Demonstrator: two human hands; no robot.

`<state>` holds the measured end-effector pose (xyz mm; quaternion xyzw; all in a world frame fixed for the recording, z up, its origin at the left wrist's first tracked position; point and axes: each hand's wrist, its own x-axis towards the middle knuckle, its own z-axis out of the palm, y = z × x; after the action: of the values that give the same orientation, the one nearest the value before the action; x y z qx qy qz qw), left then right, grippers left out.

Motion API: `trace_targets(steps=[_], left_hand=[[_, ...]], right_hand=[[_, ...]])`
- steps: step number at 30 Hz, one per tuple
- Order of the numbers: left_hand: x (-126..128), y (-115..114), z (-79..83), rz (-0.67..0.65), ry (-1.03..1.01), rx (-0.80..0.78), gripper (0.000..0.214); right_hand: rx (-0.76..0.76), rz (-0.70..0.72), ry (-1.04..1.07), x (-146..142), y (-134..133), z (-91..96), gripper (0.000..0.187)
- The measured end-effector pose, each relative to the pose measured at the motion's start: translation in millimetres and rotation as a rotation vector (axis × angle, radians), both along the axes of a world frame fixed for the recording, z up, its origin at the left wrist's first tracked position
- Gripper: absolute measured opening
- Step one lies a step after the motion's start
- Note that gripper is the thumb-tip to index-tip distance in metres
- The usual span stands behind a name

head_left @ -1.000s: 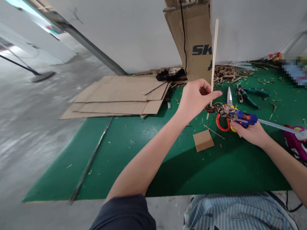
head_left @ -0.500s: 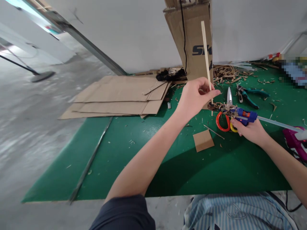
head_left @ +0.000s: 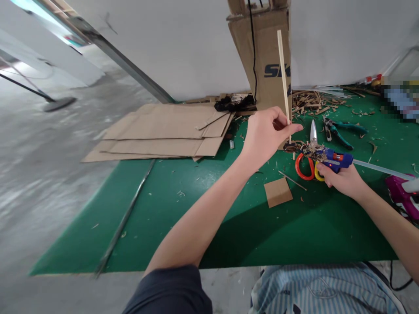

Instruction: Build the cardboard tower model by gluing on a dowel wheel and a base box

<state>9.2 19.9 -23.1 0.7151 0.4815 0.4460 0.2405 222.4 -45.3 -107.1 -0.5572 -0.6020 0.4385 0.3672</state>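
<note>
green surfacing covers the table (head_left: 157,213), the broadest thing about the work. flat cardboard sheets (head_left: 157,126) lie stacked along its far left side, and a tall cardboard box (head_left: 271,43) with dark lettering stands against the wall at the back. the person's left hand (head_left: 263,133) is raised over the middle of the table, thumb and fingers pinched together on a wooden stick; the right hand (head_left: 347,181), lower and further right, is wrapped around the handle of a glue gun. a pile of brown strips (head_left: 306,102) sits beyond the hands, and a magenta tool (head_left: 399,194) rests at the right. the blue glue gun (head_left: 343,160) points left, its front covered in tangled scraps and close by the lower part of the stick; whether they touch cannot be told. the pale wooden stick (head_left: 282,69) rises nearly upright, tilted slightly left. teal-handled pliers (head_left: 343,140) lie beyond the gun, scissors (head_left: 313,132) partly beneath it. nearer the person lie a cardboard square (head_left: 278,192) and, just beside it, a thin rod (head_left: 293,180).
</note>
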Motion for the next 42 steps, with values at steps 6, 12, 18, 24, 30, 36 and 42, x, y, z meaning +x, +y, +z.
trace_targets(steps=[6,12,18,24,30,36,42], left_hand=[[0.2,-0.7,-0.8,0.019,0.026,0.019,0.036],[1.2,-0.2,-2.1,0.019,0.032,0.035,0.037],[1.6,-1.2,-2.6,0.04,0.032,0.034,0.039],[1.1,0.0,-3.2,0.046,0.056,0.04,0.042],[0.2,-0.2,-3.3,0.054,0.08,0.048,0.043],[1.6,-1.3,-2.2,0.066,0.088,0.051,0.045],[2.6,-2.2,-4.0,0.067,0.084,0.051,0.045]], right_hand=[[0.064,0.035,-0.041,-0.6,-0.3,1.2,0.043],[0.08,0.033,-0.058,-2.0,-0.4,2.8,0.039],[0.09,0.034,-0.092,-3.0,-0.7,7.3,0.038],[0.134,0.046,-0.092,-3.8,-0.2,7.9,0.036],[0.102,0.032,-0.098,-5.3,-1.6,9.1,0.037],[0.109,0.027,-0.102,-6.6,-2.7,10.0,0.036],[0.093,0.025,-0.092,-5.3,-2.1,5.7,0.037]])
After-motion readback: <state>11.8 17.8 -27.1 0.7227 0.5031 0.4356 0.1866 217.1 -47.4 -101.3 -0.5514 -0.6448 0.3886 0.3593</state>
